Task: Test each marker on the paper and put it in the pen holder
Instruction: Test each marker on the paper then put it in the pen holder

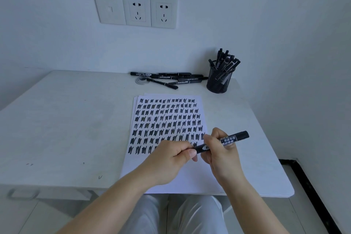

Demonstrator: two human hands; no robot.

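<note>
Below the centre of the frame, both hands meet over the lower part of the paper (167,173), a white sheet whose upper two-thirds carries rows of short black test strokes. The right hand (221,153) is closed around the barrel of a black marker (224,141), which lies tilted, its far end pointing to the upper right. The left hand (171,159) is curled, with thumb and fingers pinched over the marker's near end; whether that end is a cap being pulled off or pushed on cannot be told, and the tip is hidden. Judged from the pose, the step in hand is capping or uncapping the marker between a test stroke and the next stage.

At the upper right of the table (66,119), well apart from the hands, stands the pen holder (218,81), a black mesh cup already crowded with upright markers. Just to its left, along the table's far edge, lies a loose pile of markers (171,78), apparently those yet to be tested; one of them rests against a small round metal fitting (141,80) in the tabletop. Three wall sockets (135,10) occupy the upper left of the frame.

If the cap is coming off, the next move calls for a stroke in the blank area beneath the last row, at lower centre. If it is going on, the right hand must carry the marker up and to the right and drop it end-first into a gap among the markers in the holder, with care not to tip the cup.
</note>
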